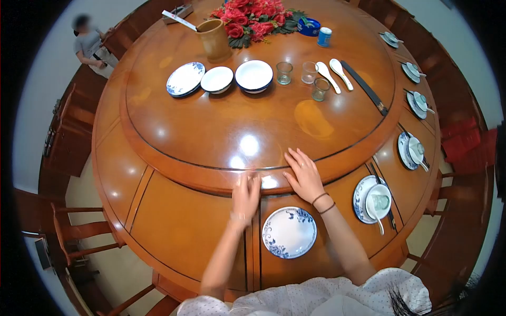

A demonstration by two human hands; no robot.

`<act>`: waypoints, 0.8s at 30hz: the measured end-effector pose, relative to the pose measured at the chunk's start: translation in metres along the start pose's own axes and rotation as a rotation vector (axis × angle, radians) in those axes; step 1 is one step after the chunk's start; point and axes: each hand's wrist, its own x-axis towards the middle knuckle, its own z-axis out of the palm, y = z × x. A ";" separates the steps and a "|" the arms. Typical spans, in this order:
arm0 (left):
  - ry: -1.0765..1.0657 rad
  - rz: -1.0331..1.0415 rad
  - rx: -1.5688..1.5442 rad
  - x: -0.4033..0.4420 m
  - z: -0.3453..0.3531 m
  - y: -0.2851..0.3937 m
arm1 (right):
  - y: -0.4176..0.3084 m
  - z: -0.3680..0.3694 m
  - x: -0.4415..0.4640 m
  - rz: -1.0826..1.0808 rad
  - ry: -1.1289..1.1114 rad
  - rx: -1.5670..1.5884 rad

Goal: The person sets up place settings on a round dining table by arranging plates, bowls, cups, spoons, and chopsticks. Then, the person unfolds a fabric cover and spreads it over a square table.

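Observation:
My right hand point(304, 176) lies on the rim of the wooden turntable point(211, 131), its fingers spread and holding nothing. Beside it, my left hand point(246, 196) touches the same rim with loosely bent fingers, slightly blurred, and no held object shows. A white plate with blue flowers point(289, 232) sits on the table edge below and between my forearms. Up on the turntable are a stack of blue-patterned plates point(185, 79), small bowls point(217, 79), larger bowls point(254, 75), three glasses point(284, 73), two white spoons point(329, 77) and black chopsticks point(365, 87).
A place setting point(372, 200) with plate, bowl, glass, spoon and chopsticks lies right of my right arm; several more follow the table's right edge. Red flowers point(253, 21), a wooden pot point(213, 41) and a blue can point(324, 37) stand farther back. Another person point(94, 45) stands at far left.

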 end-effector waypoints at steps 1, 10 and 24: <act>-0.053 -0.113 0.087 -0.036 -0.014 0.033 | -0.003 -0.007 -0.015 -0.010 -0.048 -0.119; -0.317 -0.778 -0.338 -0.211 -0.005 0.023 | 0.006 -0.011 -0.042 0.064 -0.138 -0.164; -0.067 -0.586 -0.752 -0.239 -0.020 0.017 | 0.025 -0.030 -0.041 0.055 -0.168 -0.210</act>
